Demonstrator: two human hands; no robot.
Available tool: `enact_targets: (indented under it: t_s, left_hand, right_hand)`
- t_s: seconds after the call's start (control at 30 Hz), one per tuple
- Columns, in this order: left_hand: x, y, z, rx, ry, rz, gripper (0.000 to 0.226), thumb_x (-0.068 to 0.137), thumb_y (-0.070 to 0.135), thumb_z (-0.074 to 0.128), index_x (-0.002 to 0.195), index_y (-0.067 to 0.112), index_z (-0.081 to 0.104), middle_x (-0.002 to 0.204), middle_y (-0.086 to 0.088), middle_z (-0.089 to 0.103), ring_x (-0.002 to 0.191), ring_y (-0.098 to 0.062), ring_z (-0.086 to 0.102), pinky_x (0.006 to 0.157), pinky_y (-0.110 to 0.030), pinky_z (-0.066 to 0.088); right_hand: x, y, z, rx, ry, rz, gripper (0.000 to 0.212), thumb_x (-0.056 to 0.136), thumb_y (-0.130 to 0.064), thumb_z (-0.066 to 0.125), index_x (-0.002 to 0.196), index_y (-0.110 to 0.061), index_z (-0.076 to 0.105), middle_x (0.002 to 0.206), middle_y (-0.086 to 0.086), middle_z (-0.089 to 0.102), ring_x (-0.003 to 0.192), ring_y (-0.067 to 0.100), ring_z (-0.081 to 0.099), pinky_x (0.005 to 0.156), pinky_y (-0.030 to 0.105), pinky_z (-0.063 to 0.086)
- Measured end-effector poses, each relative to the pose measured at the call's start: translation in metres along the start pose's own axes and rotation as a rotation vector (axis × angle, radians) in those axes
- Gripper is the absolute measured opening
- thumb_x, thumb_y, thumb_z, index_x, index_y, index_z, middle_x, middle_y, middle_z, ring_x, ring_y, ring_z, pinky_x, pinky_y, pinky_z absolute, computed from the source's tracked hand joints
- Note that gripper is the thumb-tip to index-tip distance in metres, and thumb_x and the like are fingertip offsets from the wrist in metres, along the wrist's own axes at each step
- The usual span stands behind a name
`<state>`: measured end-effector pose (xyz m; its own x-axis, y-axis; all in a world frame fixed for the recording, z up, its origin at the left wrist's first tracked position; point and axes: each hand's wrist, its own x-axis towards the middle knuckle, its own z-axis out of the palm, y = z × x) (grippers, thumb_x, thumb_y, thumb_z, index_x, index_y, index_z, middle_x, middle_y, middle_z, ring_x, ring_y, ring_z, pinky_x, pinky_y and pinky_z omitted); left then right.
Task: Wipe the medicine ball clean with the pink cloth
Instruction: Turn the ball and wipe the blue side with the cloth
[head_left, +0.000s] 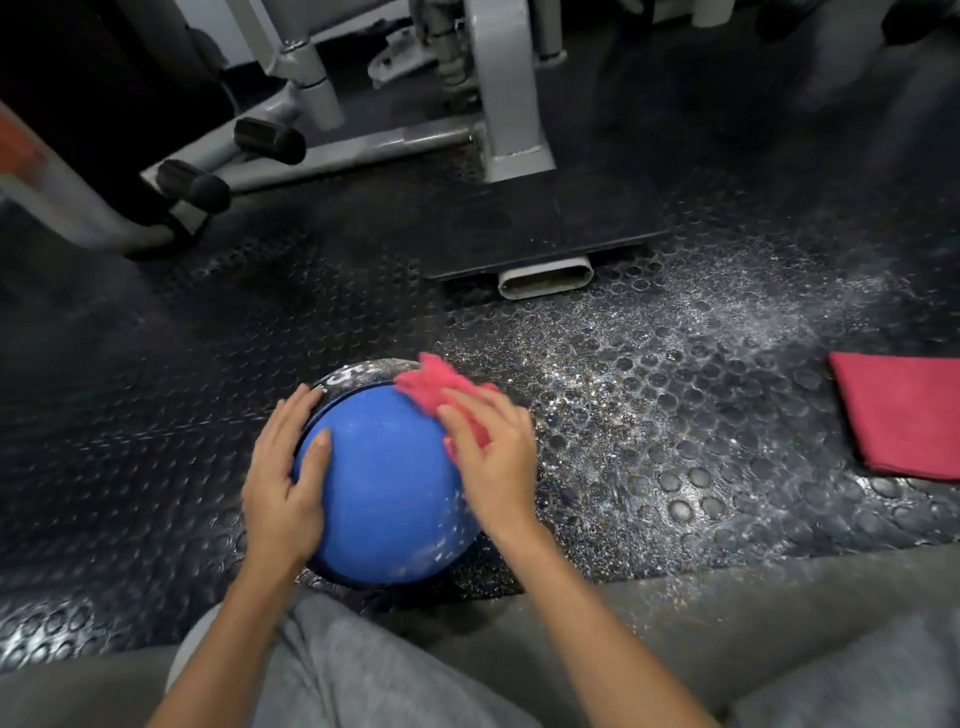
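In the head view, the medicine ball (387, 483) is seen on the studded floor (675, 415), held between both hands. The left hand (285, 478) is laid flat on its left side, fingers nearly straight, with nothing gripped. The pink cloth (436, 387) is pressed onto the ball under the spread, almost straight fingers of the right hand (493, 457) and bunches out beyond the fingertips. Because the cloth is only pressed, it could slip from under the fingers. The ball could be rolled away if the left-hand bracing were eased.

Medicine ball (384, 483), left hand (283, 483) at its nine o'clock, right hand (493, 457) atop cloth (431, 384) at two, folded cloth (904, 415) at three, machine base (540, 228) seemingly at twelve
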<state>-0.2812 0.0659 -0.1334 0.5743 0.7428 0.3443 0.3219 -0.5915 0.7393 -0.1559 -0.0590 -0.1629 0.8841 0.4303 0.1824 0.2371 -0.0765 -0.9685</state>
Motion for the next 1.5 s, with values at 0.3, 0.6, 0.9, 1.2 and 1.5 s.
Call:
enact_targets:
  t_s: [0.3, 0.6, 0.9, 1.2, 1.5]
  left_hand:
    - [0.005, -0.006, 0.001, -0.004, 0.048, -0.047, 0.058, 0.082, 0.051, 0.038, 0.130, 0.021, 0.052, 0.137, 0.011, 0.044, 0.135, -0.018, 0.038, 0.115, -0.040, 0.025]
    - [0.021, 0.007, 0.008, 0.045, 0.036, -0.116, 0.058, 0.079, 0.053, 0.042, 0.129, 0.026, 0.055, 0.137, 0.015, 0.047, 0.133, -0.010, 0.039, 0.113, -0.033, 0.027]
    - [0.053, 0.018, 0.012, 0.112, -0.005, -0.324, 0.037, 0.091, 0.046, 0.049, 0.127, 0.038, 0.054, 0.137, 0.012, 0.052, 0.127, -0.016, 0.045, 0.106, -0.034, 0.029]
    - [0.078, 0.028, 0.022, 0.208, -0.030, -0.475, 0.042, 0.092, 0.050, 0.043, 0.131, 0.036, 0.051, 0.139, 0.001, 0.050, 0.128, -0.027, 0.043, 0.104, -0.037, 0.030]
    - [0.076, 0.023, 0.021, 0.244, -0.053, -0.430, 0.052, 0.090, 0.056, 0.045, 0.137, 0.033, 0.045, 0.143, 0.002, 0.045, 0.130, -0.026, 0.041, 0.106, -0.041, 0.028]
  right_hand:
    - [-0.007, -0.021, 0.014, -0.201, 0.055, -0.328, 0.026, 0.084, -0.039, 0.056, 0.099, -0.025, 0.071, 0.101, -0.009, 0.065, 0.089, 0.009, 0.046, 0.082, 0.017, 0.037]
    - [0.016, 0.002, 0.003, -0.064, 0.026, 0.074, 0.033, 0.082, -0.039, 0.055, 0.109, -0.023, 0.065, 0.102, -0.011, 0.059, 0.087, 0.010, 0.058, 0.075, 0.026, 0.052]
    - [0.059, 0.003, 0.014, 0.036, -0.017, 0.242, 0.023, 0.084, -0.035, 0.058, 0.104, -0.025, 0.065, 0.099, -0.004, 0.063, 0.082, 0.021, 0.065, 0.072, 0.042, 0.056]
    - [-0.026, -0.001, 0.018, -0.097, 0.074, -0.372, 0.019, 0.082, -0.034, 0.060, 0.094, -0.023, 0.072, 0.098, -0.004, 0.061, 0.090, 0.012, 0.046, 0.082, 0.017, 0.036]
    - [0.044, -0.004, 0.028, -0.126, 0.058, -0.140, 0.021, 0.087, -0.036, 0.056, 0.098, -0.026, 0.070, 0.104, -0.007, 0.065, 0.098, 0.018, 0.054, 0.083, 0.029, 0.041]
